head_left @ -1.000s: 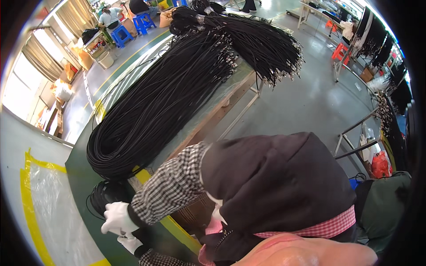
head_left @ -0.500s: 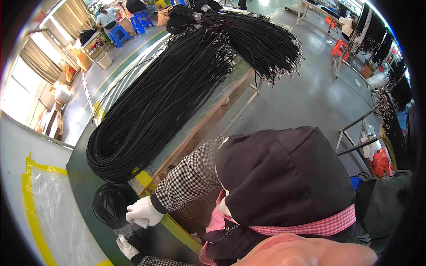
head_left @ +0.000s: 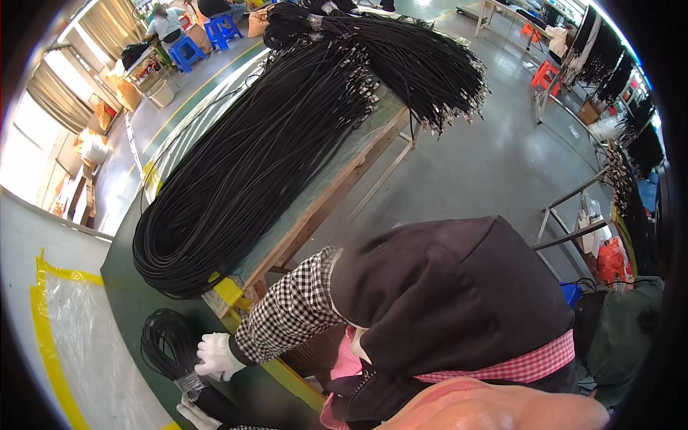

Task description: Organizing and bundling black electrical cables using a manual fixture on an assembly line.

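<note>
A small looped bundle of black cords (head_left: pixel 166 338) lies on the dark green tabletop, with a clear plastic strip (head_left: pixel 190 385) around its neck. My white-gloved left hand (head_left: pixel 195 414) is closed around the bundle just below the strip, partly cut off by the lower edge. My white-gloved right hand (head_left: pixel 217 357), in a black-and-white checked sleeve, has its fingers curled in beside the bundle at the strip's edge. Its fingertips are partly hidden, but they seem to pinch the strip. Beyond my hands lies a large heap of long black cords (head_left: pixel 244 165) with metal-tipped ends.
Yellow tape (head_left: pixel 50 344) edges a clear sheet on the left. A wooden table edge (head_left: pixel 322 208) runs beside the heap. Blue stools (head_left: pixel 188 54) and people are at the back left. A red stool (head_left: pixel 546 75) and racks of hanging cords (head_left: pixel 598 54) stand on the right.
My right hand has moved slightly left and down, and its fingers have curled in more. My left hand and the small bundle sit lower in view. The clear strip now lies closer around the bundle.
</note>
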The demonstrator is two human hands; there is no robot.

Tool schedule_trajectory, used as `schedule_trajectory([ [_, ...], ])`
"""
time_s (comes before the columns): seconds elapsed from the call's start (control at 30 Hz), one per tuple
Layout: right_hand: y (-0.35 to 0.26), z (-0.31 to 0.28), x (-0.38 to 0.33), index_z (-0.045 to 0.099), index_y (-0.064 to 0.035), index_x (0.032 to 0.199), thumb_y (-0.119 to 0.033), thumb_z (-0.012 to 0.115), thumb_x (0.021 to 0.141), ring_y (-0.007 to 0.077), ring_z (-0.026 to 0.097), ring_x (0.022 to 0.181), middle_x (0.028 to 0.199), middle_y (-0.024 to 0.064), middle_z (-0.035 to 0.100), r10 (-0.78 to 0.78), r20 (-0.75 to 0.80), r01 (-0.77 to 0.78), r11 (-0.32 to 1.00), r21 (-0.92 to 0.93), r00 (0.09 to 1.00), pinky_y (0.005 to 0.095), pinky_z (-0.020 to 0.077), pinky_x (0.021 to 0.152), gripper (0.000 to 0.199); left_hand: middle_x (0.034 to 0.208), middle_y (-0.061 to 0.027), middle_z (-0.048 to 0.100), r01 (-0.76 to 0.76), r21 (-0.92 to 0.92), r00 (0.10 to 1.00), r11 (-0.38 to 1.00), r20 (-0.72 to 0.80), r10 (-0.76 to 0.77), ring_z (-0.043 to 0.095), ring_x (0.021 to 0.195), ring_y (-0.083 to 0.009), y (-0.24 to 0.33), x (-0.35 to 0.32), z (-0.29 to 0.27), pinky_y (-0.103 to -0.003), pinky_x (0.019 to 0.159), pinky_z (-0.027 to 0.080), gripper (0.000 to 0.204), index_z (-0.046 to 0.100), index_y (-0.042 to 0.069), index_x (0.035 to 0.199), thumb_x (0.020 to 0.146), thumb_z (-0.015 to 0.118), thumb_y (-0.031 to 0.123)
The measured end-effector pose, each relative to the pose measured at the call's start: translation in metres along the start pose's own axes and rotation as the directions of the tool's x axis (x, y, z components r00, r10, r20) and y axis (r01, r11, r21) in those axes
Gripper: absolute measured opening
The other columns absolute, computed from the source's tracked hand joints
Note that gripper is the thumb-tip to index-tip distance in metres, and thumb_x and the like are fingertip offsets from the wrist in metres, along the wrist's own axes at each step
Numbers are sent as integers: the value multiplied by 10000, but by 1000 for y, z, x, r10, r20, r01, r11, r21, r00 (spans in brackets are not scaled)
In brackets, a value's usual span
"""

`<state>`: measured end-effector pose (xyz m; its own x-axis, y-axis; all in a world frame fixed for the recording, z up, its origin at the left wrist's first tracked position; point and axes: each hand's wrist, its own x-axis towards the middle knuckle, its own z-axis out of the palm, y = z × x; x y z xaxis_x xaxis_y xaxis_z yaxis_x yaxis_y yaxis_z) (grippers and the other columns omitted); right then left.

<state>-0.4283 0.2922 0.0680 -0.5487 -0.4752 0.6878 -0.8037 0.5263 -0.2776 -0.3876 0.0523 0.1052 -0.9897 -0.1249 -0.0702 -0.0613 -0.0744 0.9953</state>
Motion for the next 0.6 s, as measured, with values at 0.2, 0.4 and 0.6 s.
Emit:
schedule_trajectory([
  [0.2,-1,18,2,570,-88,858,-378,748,612,281,583,692,762,82,601,75,-175,-117,962,-246,982,401,464,633,420,1133,-183,579,-188,458,977,869,177,118,567,974,-238,2,17,-5,-295,927,407,530,466,-54,1217,876,594,331],
  [0.4,-22,-4,42,636,-64,823,-341,700,683,292,617,681,804,101,655,360,670,-487,874,2,649,381,483,611,318,1096,-202,584,-101,712,991,695,13,131,572,956,-256,9,-3,27,-302,899,426,574,474,-63,1198,807,692,296],
  [0.6,-37,22,45,691,-56,801,-307,645,738,284,651,717,809,112,683,556,514,-646,763,-5,653,375,505,612,262,1074,-203,590,-25,773,981,634,-104,166,575,940,-259,17,3,35,-309,872,444,626,475,-59,1196,761,738,306],
])
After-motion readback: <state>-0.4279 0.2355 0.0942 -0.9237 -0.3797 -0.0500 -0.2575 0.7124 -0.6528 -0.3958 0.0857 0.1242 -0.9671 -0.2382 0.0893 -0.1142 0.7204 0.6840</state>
